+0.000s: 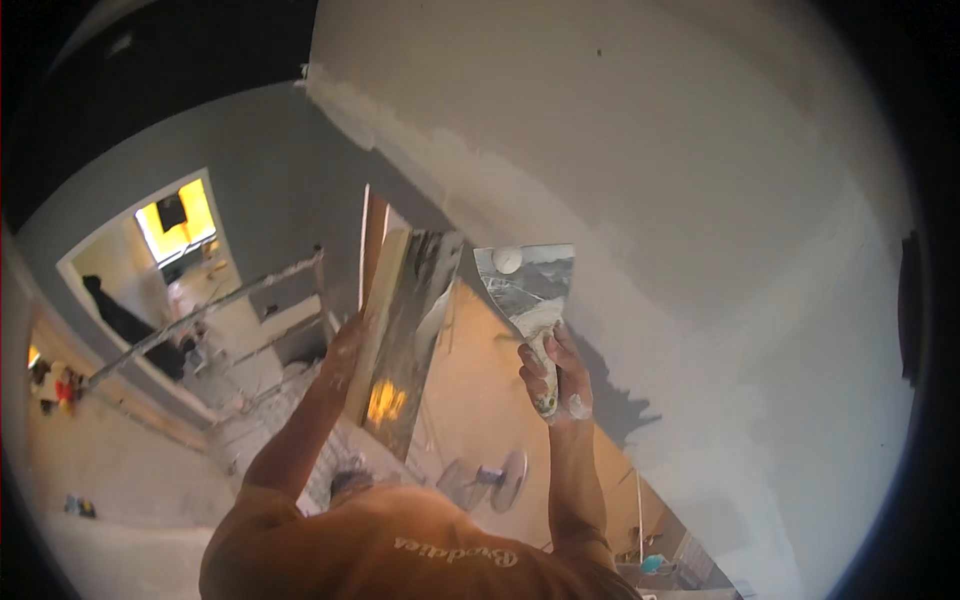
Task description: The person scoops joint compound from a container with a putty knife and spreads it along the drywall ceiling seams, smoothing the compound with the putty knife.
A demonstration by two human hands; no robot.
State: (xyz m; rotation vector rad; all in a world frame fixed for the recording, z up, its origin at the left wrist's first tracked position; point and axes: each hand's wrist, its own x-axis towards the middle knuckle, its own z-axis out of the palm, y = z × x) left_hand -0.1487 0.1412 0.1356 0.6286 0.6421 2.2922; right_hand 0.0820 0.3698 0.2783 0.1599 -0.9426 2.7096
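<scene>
My left hand (346,345), raised at the left of the middle, is closed on the back edge of a long, wide skimming blade (405,340). The blade stands tilted, its metal face smeared grey and showing a yellow reflection; its fingers' grip is partly hidden behind it. My right hand (562,372) wraps round the pale, compound-caked handle of a putty knife (530,285), which points up. White compound and a round whitish patch show on its flared blade. Both tools are held close together, apart from each other, before the pale plastered surface (700,260).
A metal scaffold rail (215,312) crosses the left side. Behind it, a doorway (150,250) opens in the grey wall (260,140). A spool-like object (490,478) lies below my arms. Assorted items, one teal (652,564), sit at lower right.
</scene>
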